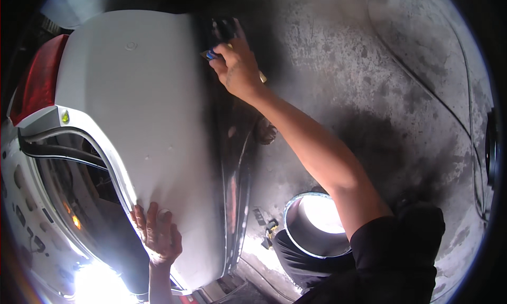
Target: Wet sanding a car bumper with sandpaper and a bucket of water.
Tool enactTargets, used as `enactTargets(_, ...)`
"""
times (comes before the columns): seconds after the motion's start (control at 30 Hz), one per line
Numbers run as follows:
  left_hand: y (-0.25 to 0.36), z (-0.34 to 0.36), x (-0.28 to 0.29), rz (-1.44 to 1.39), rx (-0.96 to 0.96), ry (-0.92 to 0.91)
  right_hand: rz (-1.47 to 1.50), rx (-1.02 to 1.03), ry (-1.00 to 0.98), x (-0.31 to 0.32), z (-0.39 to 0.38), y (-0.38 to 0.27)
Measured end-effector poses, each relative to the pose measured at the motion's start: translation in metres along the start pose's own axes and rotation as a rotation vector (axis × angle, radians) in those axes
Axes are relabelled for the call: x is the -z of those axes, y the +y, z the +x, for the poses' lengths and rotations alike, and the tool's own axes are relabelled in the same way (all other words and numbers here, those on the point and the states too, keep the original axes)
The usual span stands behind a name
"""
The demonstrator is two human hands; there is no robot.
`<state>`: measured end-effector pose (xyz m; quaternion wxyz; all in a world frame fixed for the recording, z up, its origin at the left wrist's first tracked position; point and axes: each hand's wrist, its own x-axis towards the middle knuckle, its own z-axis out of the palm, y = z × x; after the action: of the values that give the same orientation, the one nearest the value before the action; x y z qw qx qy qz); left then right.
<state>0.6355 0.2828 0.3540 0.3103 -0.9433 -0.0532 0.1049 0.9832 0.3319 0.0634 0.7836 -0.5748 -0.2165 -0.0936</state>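
Note:
A pale grey car body panel (142, 82) runs along my left, with its side in dark shade. My left hand (158, 234) rests on the panel near the opening's edge, fingers apart and laid on the surface. Farther off, my right hand (237, 69) is closed at the panel's dark far-right side. A small thing with a blue part (211, 55) and yellowish edges shows between its fingers; its kind I cannot make out. My palm hides most of it.
A red tail light (41, 79) sits at the far left, beside a black rubber seal (58, 143). A round bucket (289, 219) stands near my body. A dark cable (422, 90) loops over the stained concrete floor (338, 50). A bright lamp glare (100, 283) shines lower left.

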Motion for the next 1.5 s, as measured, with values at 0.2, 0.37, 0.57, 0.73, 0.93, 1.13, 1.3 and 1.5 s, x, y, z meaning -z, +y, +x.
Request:
enactTargets(0.2,-0.002,-0.006,0.002,0.023,0.022,-0.008,0.021,0.022,-0.010,0.018,-0.094,-0.055)
enactTargets(0.37,0.001,0.002,0.002,0.032,0.016,-0.012,0.031,-0.009,0.093,-0.007,0.006,0.010)
enactTargets(0.57,-0.004,-0.009,-0.001,0.044,0.004,-0.013,0.056,-0.037,-0.027,0.023,-0.108,-0.068)
enactTargets(0.73,-0.001,0.001,-0.002,0.046,-0.009,0.012,0.108,-0.098,0.017,0.012,-0.027,-0.012)
enactTargets(0.93,-0.006,-0.006,0.000,0.031,-0.026,0.014,0.112,-0.069,-0.111,0.033,-0.111,-0.076)
enactTargets(1.13,0.000,0.002,-0.001,0.046,-0.001,0.025,-0.070,-0.233,0.157,0.002,-0.054,-0.039)
enactTargets(1.3,-0.002,-0.002,0.001,0.041,-0.006,0.011,0.137,-0.263,-0.072,0.020,-0.105,-0.077)
enactTargets(1.5,-0.003,-0.003,-0.003,0.062,-0.018,0.024,0.021,-0.333,0.087,0.009,-0.085,-0.049)
